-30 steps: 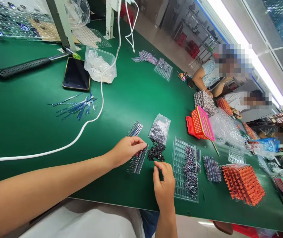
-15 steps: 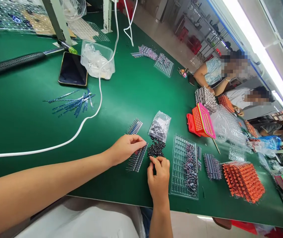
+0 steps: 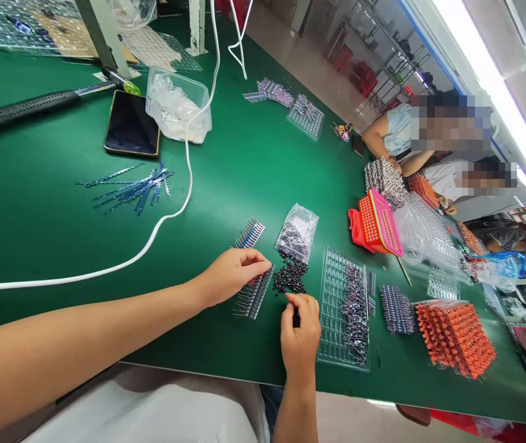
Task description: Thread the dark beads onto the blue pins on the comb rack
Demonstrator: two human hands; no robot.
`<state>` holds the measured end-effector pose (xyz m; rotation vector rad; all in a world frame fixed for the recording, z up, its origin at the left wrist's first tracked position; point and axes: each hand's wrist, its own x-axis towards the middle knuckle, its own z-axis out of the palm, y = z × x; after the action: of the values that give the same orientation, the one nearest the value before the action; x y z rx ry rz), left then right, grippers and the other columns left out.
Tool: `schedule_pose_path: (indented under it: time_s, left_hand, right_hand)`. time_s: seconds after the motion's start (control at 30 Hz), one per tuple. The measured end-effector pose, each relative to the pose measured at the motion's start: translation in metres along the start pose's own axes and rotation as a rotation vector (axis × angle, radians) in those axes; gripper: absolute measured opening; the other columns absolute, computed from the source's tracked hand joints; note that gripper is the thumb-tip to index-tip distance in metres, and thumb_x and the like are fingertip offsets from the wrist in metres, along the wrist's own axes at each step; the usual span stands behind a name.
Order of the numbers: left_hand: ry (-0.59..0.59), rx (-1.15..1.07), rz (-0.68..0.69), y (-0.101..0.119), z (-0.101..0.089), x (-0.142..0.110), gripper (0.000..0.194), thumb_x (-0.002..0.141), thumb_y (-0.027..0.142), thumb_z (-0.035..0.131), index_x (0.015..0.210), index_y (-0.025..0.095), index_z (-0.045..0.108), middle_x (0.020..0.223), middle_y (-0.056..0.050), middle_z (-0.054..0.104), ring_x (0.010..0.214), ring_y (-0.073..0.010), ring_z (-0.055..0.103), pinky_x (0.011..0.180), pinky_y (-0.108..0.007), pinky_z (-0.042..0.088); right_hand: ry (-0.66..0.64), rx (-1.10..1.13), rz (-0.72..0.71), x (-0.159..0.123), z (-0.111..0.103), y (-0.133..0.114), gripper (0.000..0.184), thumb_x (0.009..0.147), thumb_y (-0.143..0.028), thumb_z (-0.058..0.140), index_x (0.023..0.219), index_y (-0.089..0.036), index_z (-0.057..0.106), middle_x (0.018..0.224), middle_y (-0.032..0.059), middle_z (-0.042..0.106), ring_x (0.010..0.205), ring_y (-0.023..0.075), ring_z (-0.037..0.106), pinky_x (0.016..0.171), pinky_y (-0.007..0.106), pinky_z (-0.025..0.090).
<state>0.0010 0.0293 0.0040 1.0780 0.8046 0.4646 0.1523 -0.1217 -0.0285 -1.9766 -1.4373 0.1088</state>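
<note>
My left hand [image 3: 232, 277] pinches thumb and forefinger together at the upper end of a strip of small parts with thin wire ends [image 3: 256, 298]. Part of that strip lies under the hand. A second, shorter strip [image 3: 252, 234] is just beyond it. My right hand [image 3: 302, 329] is curled beside a pile of small black beads [image 3: 291, 277], fingertips near the pile's lower edge. Whatever is in those fingers is too small or hidden to make out. Behind the pile lies a clear plastic bag [image 3: 298, 231] with more dark beads inside.
Right of my hand sits a clear compartment tray [image 3: 334, 307] with many wired parts. Beyond are an orange stack [image 3: 456, 338] and a red basket [image 3: 376, 221]. A white cable [image 3: 152, 237], phone [image 3: 132, 126], hammer [image 3: 27, 111] and plastic tub [image 3: 202, 132] are left. Co-workers sit across.
My right hand has shifted slightly right, its fingertips a little away from the strip. My left hand stays at the strip's end. The view has tilted slightly.
</note>
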Motion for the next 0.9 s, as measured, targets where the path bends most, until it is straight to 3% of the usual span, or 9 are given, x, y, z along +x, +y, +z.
schedule_pose_path:
  time_s: [0.4, 0.9]
  left_hand:
    - [-0.015, 0.036, -0.005, -0.0012, -0.0013, 0.0009, 0.030, 0.078, 0.044, 0.065, 0.081, 0.014, 0.066, 0.069, 0.002, 0.056, 0.065, -0.0138, 0.048, 0.065, -0.027, 0.038]
    - [-0.018, 0.016, -0.021, -0.0031, -0.0009, 0.0013, 0.028, 0.079, 0.042, 0.065, 0.081, 0.014, 0.066, 0.068, 0.002, 0.055, 0.065, -0.0129, 0.048, 0.065, -0.027, 0.037]
  right_hand:
    - [-0.066, -0.016, -0.012, -0.0007, 0.0011, 0.0037, 0.022, 0.092, -0.010, 0.044, 0.094, -0.020, 0.063, 0.091, 0.0045, 0.059, 0.090, 0.0185, 0.054, 0.080, 0.034, 0.046]
    - [-0.093, -0.022, -0.040, -0.0013, 0.0015, 0.0029, 0.028, 0.092, -0.008, 0.043, 0.100, -0.021, 0.067, 0.093, 0.0054, 0.059, 0.091, 0.0189, 0.054, 0.079, 0.034, 0.047]
